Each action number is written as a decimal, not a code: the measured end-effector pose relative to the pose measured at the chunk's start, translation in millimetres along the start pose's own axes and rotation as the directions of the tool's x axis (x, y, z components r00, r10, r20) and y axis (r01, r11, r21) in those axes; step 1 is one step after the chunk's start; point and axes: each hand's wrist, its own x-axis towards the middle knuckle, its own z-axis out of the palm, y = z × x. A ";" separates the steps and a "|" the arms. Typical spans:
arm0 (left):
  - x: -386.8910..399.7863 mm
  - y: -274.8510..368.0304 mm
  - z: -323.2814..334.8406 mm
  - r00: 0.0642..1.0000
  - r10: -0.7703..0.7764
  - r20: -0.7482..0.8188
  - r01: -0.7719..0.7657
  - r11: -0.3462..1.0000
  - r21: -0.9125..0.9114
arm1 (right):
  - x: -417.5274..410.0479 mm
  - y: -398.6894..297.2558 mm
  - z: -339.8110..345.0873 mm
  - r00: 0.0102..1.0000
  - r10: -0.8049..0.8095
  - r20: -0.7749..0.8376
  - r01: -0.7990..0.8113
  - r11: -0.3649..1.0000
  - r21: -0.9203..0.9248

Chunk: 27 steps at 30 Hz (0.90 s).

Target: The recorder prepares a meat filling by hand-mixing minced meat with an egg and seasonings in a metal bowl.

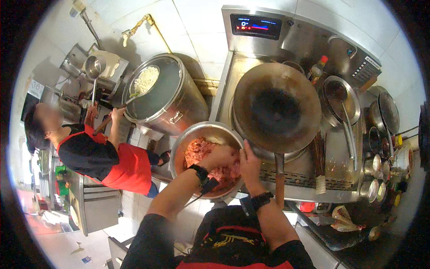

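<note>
A wide stainless steel bowl (205,126) of raw, reddish cut meat (198,153) is before me, left of the wok. Inside it my left hand (220,157) is pressed into the meat. That hand is blurred and its fingers are partly hidden, so their grip does not show. My right hand (249,164) holds the bowl's right rim, with fingers pointing up along the edge. A dark band sits on each wrist. Close to the right hand, a large wok (277,107) rests on the stove, its wooden handle (279,188) pointing towards me.
At left a co-worker (90,154) in a red apron holds a ladle (95,67) and a strainer of noodles (146,80) over a tall steel pot (181,97). Right of the wok are a bamboo wok brush (320,168), a steel basin with ladles (341,101) and a bottle (317,70).
</note>
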 end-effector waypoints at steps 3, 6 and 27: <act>-59.6 4.5 4.4 0.874 0.468 0.129 -0.479 0.787 0.389 | 0.4 -3.1 -9.1 0.995 0.093 0.019 -0.092 0.995 -0.048; -90.8 -42.2 15.9 0.597 0.716 -0.362 -0.475 0.679 0.560 | 1.7 -6.2 -9.6 0.998 0.054 0.020 -0.053 0.998 -0.042; -113.0 -59.4 -24.6 0.804 0.528 -0.275 -0.557 0.830 -0.033 | 1.5 -11.7 -11.1 0.995 0.078 0.064 -0.076 0.997 -0.034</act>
